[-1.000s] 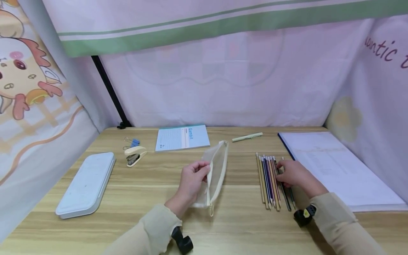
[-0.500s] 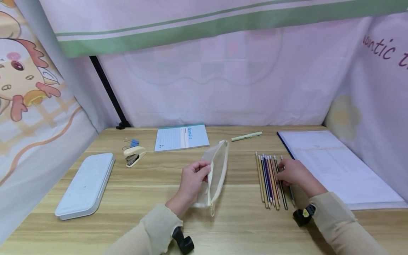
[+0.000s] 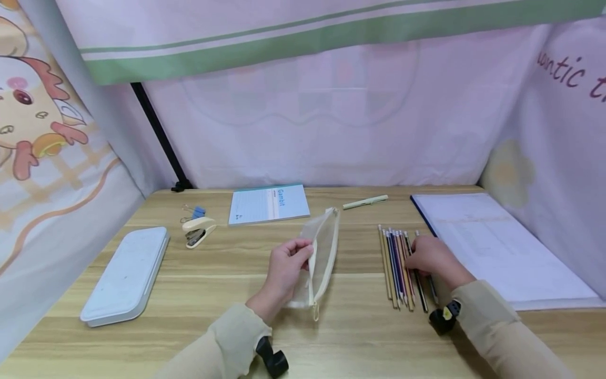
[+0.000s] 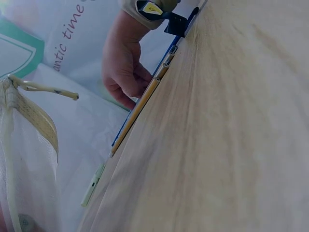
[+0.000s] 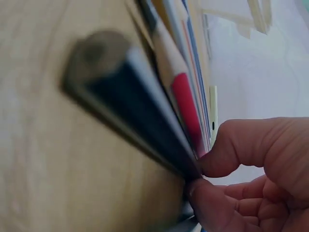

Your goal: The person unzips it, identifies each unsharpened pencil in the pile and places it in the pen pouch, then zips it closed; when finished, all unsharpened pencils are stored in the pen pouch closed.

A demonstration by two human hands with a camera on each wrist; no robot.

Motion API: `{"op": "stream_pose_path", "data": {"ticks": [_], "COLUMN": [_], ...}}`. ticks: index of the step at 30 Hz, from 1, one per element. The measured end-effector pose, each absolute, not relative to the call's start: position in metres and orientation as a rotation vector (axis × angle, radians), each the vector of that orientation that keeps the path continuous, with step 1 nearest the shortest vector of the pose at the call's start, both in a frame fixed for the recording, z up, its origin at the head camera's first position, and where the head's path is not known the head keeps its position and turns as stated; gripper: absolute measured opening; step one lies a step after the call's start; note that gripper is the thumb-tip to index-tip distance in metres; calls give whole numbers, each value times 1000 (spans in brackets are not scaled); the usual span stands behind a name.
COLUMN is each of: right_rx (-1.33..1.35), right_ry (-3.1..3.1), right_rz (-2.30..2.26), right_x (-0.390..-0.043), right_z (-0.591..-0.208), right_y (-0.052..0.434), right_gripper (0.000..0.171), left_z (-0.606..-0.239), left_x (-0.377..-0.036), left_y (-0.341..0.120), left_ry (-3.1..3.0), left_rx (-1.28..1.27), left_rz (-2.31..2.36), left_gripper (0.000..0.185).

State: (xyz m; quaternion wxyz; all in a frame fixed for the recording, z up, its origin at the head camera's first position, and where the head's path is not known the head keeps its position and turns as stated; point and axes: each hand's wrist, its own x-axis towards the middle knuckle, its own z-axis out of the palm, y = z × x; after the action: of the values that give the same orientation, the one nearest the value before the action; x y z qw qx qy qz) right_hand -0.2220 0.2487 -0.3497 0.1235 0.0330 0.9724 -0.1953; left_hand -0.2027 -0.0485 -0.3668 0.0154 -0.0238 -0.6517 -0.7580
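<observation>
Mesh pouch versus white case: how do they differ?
The mesh pouch is see-through, soft and held up off the desk by the left hand; the white case is opaque, rigid, lying flat and untouched. The pouch looks narrower. Both are elongated and pale.

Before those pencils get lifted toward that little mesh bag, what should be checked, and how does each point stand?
1. Left hand holds the cream see-through mesh zip pouch: ok.
2. Pouch mouth wide open: cannot tell.
3. Right hand has a grip on the row of coloured wooden pencils: ok at the row's right edge.
4. Whole row gathered: not ok, most lie loose.
5. Bare wooden desk between pouch and pencils: ok.
</observation>
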Motion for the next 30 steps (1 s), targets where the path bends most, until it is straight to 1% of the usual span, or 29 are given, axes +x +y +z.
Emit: {"op": "stream_pose_path", "data": {"ticks": [4, 11, 13, 16, 19, 25, 28, 30], "right_rx": [79, 125, 137, 158, 213, 299, 285, 271], "right_ry": [2839, 2811, 2797, 2785, 2735, 2476, 2280, 2173], "right_rz": [-534, -580, -628, -753, -1007, -1665, -1973, -2126], "right_x": [-224, -223, -221, -217, -215, -216, -215, -213], "right_z": [-347, -344, -344, -344, -344, -344, -345, -346], "right_y": [245, 245, 249, 256, 262, 254, 238, 224], "right_gripper": [14, 17, 23, 40, 52, 62, 63, 58], "left_z": [-366, -364, -364, -365, -365, -366, -367, -368], "left_x": [-202, -202, -201, -201, -201, -200, -198, -197], "left_y": [-49, -48, -48, -48, -48, -47, -46, -45], "left_ry": [-2036, -2036, -2042, -2048, -2052, -2091, -2150, -2177], "left_rx": [-78, -105, -111, -112, -115, -130, -145, -160], "left_rz": [-2339, -2335, -2337, -2342, -2340, -2321, -2292, -2279], "left_gripper": [19, 19, 19, 19, 19, 18, 17, 17]}}
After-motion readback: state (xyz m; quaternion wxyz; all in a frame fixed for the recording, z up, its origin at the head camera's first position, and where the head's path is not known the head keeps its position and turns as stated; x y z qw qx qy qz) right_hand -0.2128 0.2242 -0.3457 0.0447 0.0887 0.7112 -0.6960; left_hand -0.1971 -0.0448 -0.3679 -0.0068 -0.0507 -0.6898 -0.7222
